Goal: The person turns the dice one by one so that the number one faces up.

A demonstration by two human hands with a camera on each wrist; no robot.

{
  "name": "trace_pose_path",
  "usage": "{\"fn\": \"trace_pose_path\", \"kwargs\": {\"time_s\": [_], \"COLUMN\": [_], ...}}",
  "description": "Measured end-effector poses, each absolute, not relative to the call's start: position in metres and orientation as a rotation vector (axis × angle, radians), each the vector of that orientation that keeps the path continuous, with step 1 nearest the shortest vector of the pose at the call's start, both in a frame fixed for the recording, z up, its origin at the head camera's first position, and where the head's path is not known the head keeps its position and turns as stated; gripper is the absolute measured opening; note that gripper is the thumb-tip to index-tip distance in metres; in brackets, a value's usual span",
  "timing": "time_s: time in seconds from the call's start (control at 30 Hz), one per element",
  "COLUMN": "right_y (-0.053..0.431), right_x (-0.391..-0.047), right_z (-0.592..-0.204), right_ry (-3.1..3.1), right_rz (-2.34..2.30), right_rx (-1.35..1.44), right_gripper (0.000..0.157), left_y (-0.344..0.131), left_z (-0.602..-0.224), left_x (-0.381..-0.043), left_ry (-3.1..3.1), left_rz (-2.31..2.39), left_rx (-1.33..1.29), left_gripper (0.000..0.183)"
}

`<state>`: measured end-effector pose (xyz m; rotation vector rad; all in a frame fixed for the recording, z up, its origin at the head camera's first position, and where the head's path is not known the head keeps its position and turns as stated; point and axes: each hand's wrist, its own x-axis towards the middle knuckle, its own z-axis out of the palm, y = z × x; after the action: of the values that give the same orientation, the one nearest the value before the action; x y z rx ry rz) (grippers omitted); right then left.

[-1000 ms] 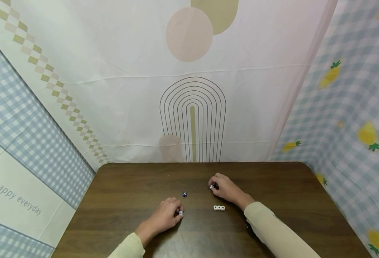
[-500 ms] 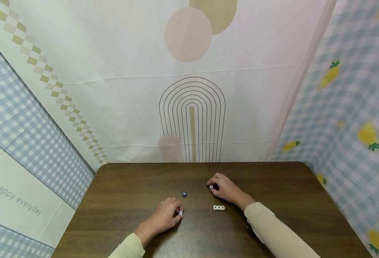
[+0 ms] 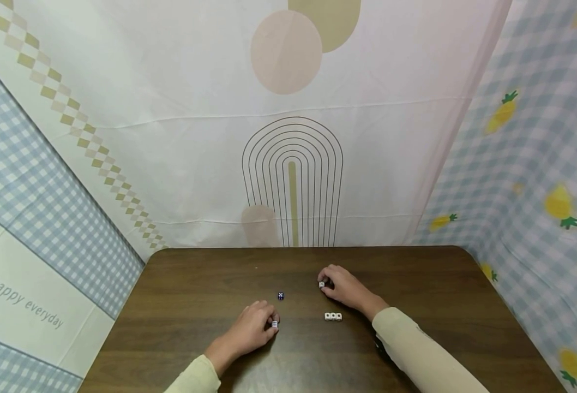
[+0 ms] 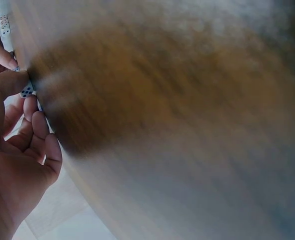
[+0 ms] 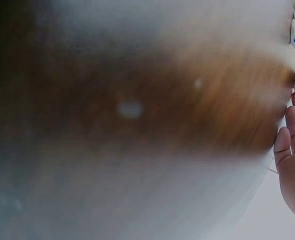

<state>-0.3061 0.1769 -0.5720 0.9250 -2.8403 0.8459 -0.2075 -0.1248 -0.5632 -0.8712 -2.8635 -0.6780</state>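
In the head view my left hand [image 3: 253, 326], palm down on the table, pinches a white die [image 3: 275, 324] between thumb and fingers. The left wrist view shows this die [image 4: 26, 90] with dark pips, held at the thumb tip. Farther back and to the right, my right hand [image 3: 344, 286] pinches another white die [image 3: 322, 284], its upper face showing dark pips. A dark blue die [image 3: 281, 296] with white pips lies between the two hands. Three white dice [image 3: 333, 316] stand side by side in a row, nearer than the right hand.
All the dice are on a brown wooden table [image 3: 180, 295] with rounded far corners. A pale printed cloth [image 3: 205, 180] hangs behind its far edge, with checked cloths at both sides. The right forearm reaches across the table's right part.
The right hand's die has turned from tilted to squarer. Its index finger stretched out half a second ago and has curled back. The left hand and the other dice stay in place.
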Motion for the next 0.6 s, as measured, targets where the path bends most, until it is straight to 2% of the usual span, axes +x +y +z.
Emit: {"fn": "trace_pose_path", "kwargs": {"time_s": [0.6], "right_y": [0.1760], "right_x": [-0.3053], "right_z": [-0.5701], "right_ry": [-2.831], "right_rz": [0.813], "right_rx": [0.953], "right_gripper": [0.014], "left_y": [-0.1250], "left_z": [-0.5639], "left_x": [-0.2077], "left_ry": [-2.870], "left_rz": [-0.680], "left_rx": [-0.872], "left_gripper": [0.015]}}
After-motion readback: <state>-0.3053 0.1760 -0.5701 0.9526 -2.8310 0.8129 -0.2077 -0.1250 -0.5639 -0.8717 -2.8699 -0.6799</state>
